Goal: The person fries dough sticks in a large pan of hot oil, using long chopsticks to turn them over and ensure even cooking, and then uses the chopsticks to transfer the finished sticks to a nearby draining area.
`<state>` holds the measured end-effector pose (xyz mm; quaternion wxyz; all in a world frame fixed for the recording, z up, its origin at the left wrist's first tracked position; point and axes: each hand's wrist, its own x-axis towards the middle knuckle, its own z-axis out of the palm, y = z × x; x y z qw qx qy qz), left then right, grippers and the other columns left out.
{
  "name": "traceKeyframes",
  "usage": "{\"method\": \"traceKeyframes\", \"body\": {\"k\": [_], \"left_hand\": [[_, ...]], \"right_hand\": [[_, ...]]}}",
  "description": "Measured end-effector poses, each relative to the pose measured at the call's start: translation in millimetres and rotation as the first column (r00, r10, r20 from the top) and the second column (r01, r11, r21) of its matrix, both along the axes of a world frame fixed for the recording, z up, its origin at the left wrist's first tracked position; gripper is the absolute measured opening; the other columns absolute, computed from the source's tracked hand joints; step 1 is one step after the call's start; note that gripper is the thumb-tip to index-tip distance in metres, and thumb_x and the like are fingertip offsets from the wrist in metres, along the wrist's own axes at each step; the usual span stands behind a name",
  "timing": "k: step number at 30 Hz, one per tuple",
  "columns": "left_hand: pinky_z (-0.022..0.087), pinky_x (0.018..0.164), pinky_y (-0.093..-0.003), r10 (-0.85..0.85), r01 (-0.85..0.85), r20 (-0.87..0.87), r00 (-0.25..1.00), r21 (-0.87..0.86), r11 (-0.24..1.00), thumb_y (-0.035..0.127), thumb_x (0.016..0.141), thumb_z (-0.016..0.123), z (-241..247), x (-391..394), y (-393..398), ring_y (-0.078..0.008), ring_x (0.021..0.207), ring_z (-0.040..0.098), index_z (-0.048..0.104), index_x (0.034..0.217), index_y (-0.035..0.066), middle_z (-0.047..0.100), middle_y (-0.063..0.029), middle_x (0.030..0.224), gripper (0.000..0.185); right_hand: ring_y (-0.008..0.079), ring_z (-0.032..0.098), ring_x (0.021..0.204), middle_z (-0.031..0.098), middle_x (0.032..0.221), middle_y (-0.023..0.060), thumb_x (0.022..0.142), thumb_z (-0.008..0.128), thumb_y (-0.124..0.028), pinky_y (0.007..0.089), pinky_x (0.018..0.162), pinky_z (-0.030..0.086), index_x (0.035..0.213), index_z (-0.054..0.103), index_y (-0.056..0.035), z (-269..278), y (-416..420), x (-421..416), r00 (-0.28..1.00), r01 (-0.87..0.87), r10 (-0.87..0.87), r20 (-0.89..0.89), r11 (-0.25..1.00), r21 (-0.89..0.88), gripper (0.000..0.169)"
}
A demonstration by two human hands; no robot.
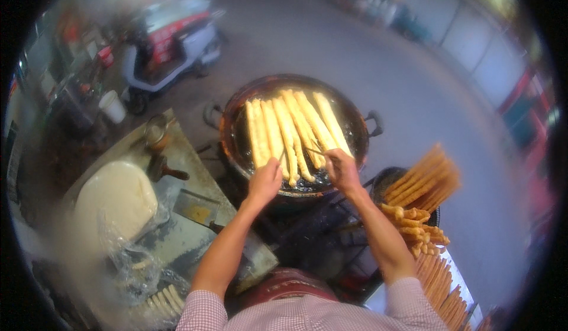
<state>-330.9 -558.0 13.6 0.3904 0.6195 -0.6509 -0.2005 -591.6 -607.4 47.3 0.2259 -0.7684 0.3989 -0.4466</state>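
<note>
Several long, pale-gold fried dough sticks (pixel 268 124) lie side by side in dark oil inside a round, two-handled frying pan (pixel 228 126). My left hand (pixel 267 179) is over the pan's near-left rim, its fingers closed around a thin stick (pixel 282 154). A second thin stick (pixel 314 151), probably a chopstick like the first, reaches left from my right hand (pixel 341 169) among the dough. That hand is over the near-right part of the pan, by the ends of the rightmost dough sticks. The grip ends of both sticks are hidden in my fists.
Left of me, a worktable (pixel 186 242) holds a large dough slab (pixel 117 197), plastic film (pixel 133 264), a cleaver (pixel 197 206) and cut dough strips (pixel 165 302). Browned dough sticks (pixel 421 182) stand in a wire basket (pixel 437 215) at right. A scooter (pixel 177 55) is parked beyond.
</note>
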Motion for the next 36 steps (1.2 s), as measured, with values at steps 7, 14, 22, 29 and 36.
{"method": "traceKeyframes", "body": {"k": [7, 14, 22, 29, 36], "left_hand": [[0.053, 0.075, -0.0539, 0.008, -0.008, 0.0, 1.0, -0.028, 1.0, 0.024, 0.1, 0.062, -4, 4, -3, -0.0458, 0.087, 0.07, 0.063, 0.11, 0.005, 0.072, -0.0233, 0.088, 0.021], [0.053, 0.077, -0.0566, 0.009, -0.009, 0.025, 1.0, 0.001, 1.0, 0.026, 0.102, 0.06, -1, 5, -2, -0.0473, 0.089, 0.07, 0.062, 0.111, 0.008, 0.073, -0.0238, 0.091, 0.02], [0.053, 0.078, -0.0537, 0.037, -0.038, 0.04, 0.999, 0.025, 0.999, 0.025, 0.1, 0.063, 5, 10, 1, -0.0457, 0.09, 0.071, 0.063, 0.111, 0.006, 0.073, -0.0228, 0.093, 0.022], [0.054, 0.074, -0.0489, 0.038, -0.042, -0.088, 0.995, -0.041, 0.998, 0.02, 0.1, 0.063, 6, 12, 9, -0.0424, 0.086, 0.073, 0.063, 0.114, 0.005, 0.073, -0.0225, 0.09, 0.02], [0.052, 0.073, -0.055, 0.159, -0.17, -0.138, 0.978, -0.07, 0.983, 0.022, 0.1, 0.062, -4, 17, 6, -0.047, 0.085, 0.069, 0.063, 0.109, 0.007, 0.07, -0.0236, 0.085, 0.017]], "right_hand": [[0.0065, 0.06, 0.076, 0.068, 0.083, -0.0009, 0.105, 0.069, -0.013, 0.0239, 0.066, 0.046, 0.111, 0.071, -0.0001, -15, -5, 35, 0.899, 0.203, -0.274, 0.342, 0.952, 0.23, 0.015], [0.0129, 0.071, 0.086, 0.075, 0.1, 0.0083, 0.104, 0.071, -0.013, 0.0265, 0.074, 0.057, 0.113, 0.072, -0.0009, -49, -39, 17, 0.838, 0.278, -0.399, 0.373, 0.899, 0.337, 0.015], [0.0394, 0.069, 0.081, 0.067, 0.09, 0.0162, 0.096, 0.067, -0.003, 0.0439, 0.07, 0.057, 0.104, 0.066, -0.0046, -19, -2, 69, 0.987, 0.063, -0.092, -0.129, 0.975, -0.211, 0.008], [0.0351, 0.063, 0.089, 0.055, 0.09, 0.0126, 0.088, 0.063, -0.007, 0.0467, 0.071, 0.055, 0.095, 0.052, -0.0065, -9, 13, 69, 0.88, -0.241, 0.078, -0.468, 0.923, -0.3, 0.013], [0.0363, 0.064, 0.11, 0.063, 0.101, 0.0126, 0.088, 0.067, -0.007, 0.0464, 0.087, 0.055, 0.101, 0.06, -0.0068, 1, 8, 45, 0.837, -0.35, 0.197, -0.511, 0.91, -0.223, 0.015]]}}
